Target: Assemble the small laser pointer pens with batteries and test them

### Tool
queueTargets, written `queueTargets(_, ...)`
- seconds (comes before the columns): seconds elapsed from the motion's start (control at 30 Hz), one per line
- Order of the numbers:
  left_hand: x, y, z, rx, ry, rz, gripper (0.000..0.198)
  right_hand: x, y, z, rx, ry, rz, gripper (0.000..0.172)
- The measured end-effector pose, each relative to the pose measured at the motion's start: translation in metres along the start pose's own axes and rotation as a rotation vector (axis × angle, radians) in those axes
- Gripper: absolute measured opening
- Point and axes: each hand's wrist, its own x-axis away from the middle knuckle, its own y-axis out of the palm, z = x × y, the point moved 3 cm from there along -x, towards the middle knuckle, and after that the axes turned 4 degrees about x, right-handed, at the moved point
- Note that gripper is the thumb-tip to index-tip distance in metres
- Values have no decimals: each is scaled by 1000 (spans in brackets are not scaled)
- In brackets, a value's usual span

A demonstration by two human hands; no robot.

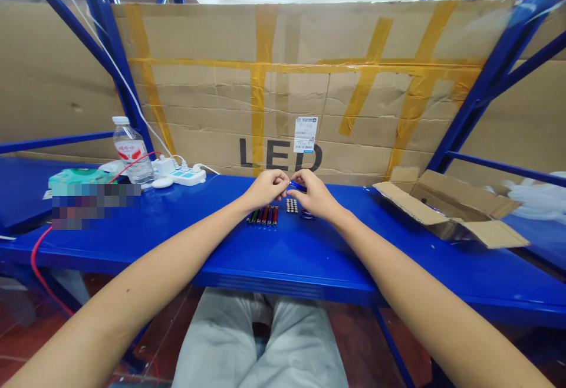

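Note:
Above the middle of the blue table, my left hand (269,188) and my right hand (313,194) meet, fingertips almost touching. In my right hand is a small shiny blue tube (298,186), gripped between thumb and fingers. My left fingers are pinched together at the tube's end; whatever is in them is too small to make out. Below my left hand lies a row of slim metallic tubes (263,216) in red, purple, green and dark tones. Beside them, small round silver button cells (292,206) sit in a grid. Another blue item (307,215) lies under my right hand, partly covered.
An open cardboard box (442,205) stands on the right of the blue table (283,258). At left are a water bottle (132,152), a white power strip (188,174) with cables and a green packet (77,180). A large cardboard panel (198,105) closes off the back.

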Motion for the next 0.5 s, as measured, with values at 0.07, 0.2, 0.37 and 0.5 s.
queueTargets(0.07,-1,-1,0,4,2,-9,14,1,-1,-2,7,-32,32,17)
queueTargets(0.2,0,-2,1,-5,16,-28,17,1,-4,-2,-14,-76,55,12)
queueTargets(0.37,0,-2,3,-24,44,-35,16,-1,-5,4,-106,-35,63,6)
queueTargets(0.5,0,-1,2,-27,41,-39,15,-1,-3,8,-145,24,26,6)
